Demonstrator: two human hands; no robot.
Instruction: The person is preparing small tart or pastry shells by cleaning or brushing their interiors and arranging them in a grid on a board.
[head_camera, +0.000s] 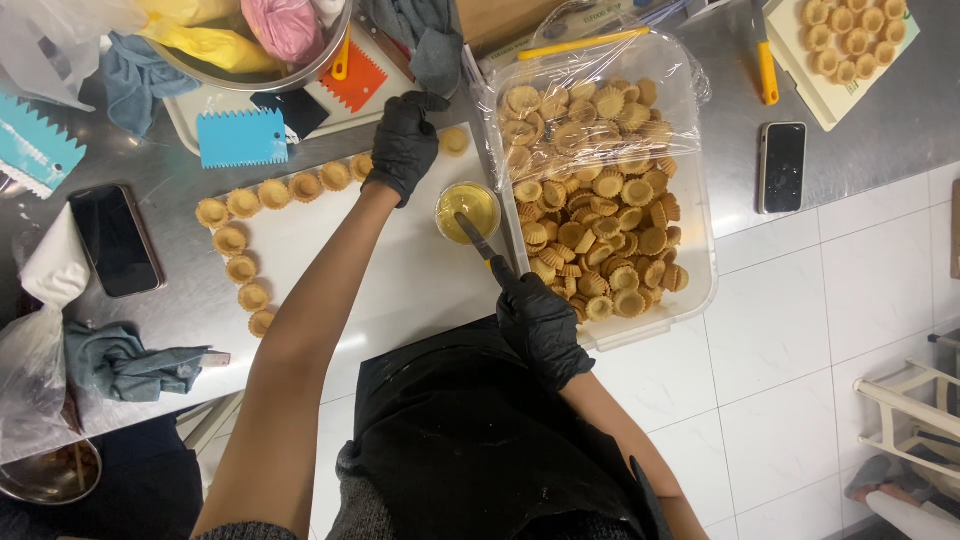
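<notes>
Left hand, black-gloved, upper centre of frame, fingers curled over a tart shell at the end of the row on the white board; whether it pinches the shell, cannot tell. Right hand, also gloved, lower centre, closed around a brush handle whose tip sits in a small cup of yellow liquid. Tart shells line the board's left edge. Clear tub of shells just right of the cup

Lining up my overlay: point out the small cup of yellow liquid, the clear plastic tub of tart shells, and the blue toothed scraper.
small cup of yellow liquid (468, 208), head view, liquid surface
clear plastic tub of tart shells (700, 292), head view, right wall
blue toothed scraper (242, 138), head view, centre
</notes>
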